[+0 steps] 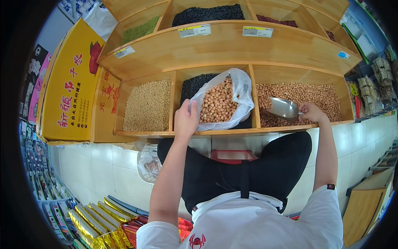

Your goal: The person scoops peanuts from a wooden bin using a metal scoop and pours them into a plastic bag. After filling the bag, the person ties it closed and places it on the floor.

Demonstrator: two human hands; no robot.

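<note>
My left hand (186,119) grips the near left edge of a clear plastic bag (244,90). Shelled peanuts (217,104) fill much of the bag, whose mouth gapes upward. It rests over black beans (196,85) in the middle compartment of a wooden bin. In the compartment to the right, my right hand (311,112) holds a metal scoop (284,109) by its handle. The scoop's mouth points left, at the peanuts (314,91) heaped there. Fingers hide most of the handle.
Pale beans (147,105) lie in the left compartment. Behind, a raised wooden tier (217,46) holds green, black and red beans. A yellow carton (73,90) stands at the left. Below the bin are a white basket (146,165) and a red stool-like object (233,155).
</note>
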